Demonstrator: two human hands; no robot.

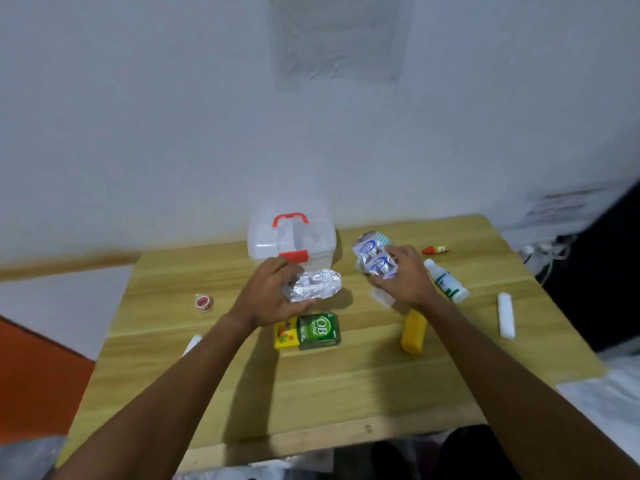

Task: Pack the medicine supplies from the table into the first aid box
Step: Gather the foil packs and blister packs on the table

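The clear first aid box (263,247) with a red handle and red latch stands shut at the table's far side. My left hand (268,294) grips a silver foil blister pack (317,288) just in front of the box. My right hand (405,275) holds blue-printed foil blister strips (372,256) to the right of the box. Below my hands lie a green box (318,332) with a yellow box (285,337) beside it, and a yellow bottle (413,336). A white bottle (446,280) lies right of my right hand.
A small red tape roll (203,302) sits at the left. A white gauze roll (505,315) lies at the right, a small red-and-yellow tube (434,250) at the far right, a white stick (192,344) under my left forearm. The wooden table (311,393) ends close to the wall.
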